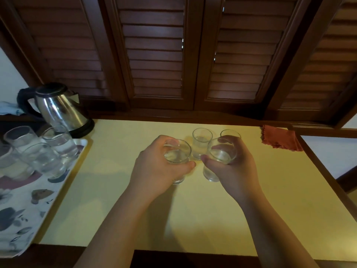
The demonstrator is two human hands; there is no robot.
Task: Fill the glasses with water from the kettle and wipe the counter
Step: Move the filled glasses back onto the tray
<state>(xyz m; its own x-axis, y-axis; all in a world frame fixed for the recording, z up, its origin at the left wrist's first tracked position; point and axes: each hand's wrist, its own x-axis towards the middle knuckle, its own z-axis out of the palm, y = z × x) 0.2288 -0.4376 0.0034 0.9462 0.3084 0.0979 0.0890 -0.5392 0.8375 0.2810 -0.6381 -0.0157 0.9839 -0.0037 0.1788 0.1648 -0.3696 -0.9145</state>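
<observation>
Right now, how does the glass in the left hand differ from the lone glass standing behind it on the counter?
The left hand grips its glass round the side; the rear glass stands free, untouched. The gripped glass sits nearer the camera and looks larger; the rear glass is farther back, toward the shutters. Both are clear, upright tumblers and appear to hold water on the yellow counter.

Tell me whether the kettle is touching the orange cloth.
Apart. The head view shows the kettle at the counter's far left and the orange cloth at its far right, with bare counter and glasses between them.
</observation>
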